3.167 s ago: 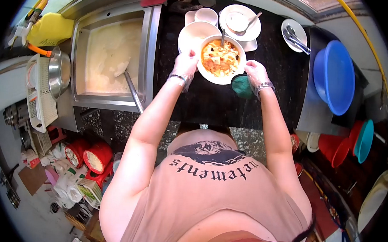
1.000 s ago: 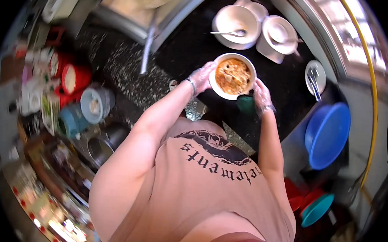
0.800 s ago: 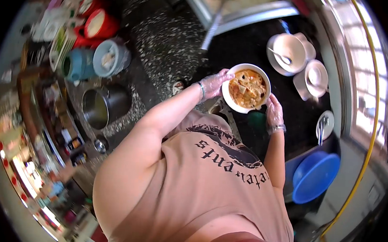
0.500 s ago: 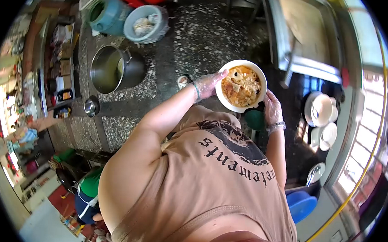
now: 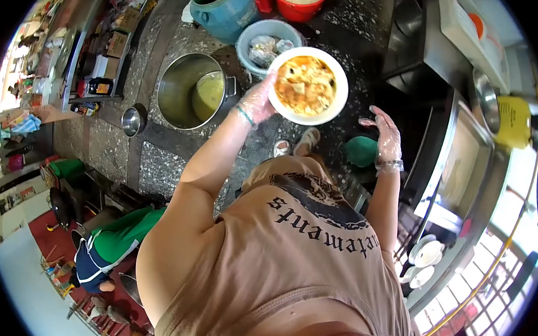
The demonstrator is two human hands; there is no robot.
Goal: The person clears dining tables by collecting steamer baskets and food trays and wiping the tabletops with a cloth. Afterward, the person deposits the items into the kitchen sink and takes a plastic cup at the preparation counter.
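We have the white bowl (image 5: 311, 118) of orange-red soup (image 5: 305, 85) out front, held clear of any surface, just beside the light-blue bucket (image 5: 245, 62) in view. Left hand (image 5: 259, 102), gloved, grips its rim. Right hand (image 5: 388, 138) is off it, fingers spread, near a green item (image 5: 361, 151); contact unclear. Steel pot (image 5: 177, 84) farther left. Step looks like a one-handed carry; calls for keeping it level.
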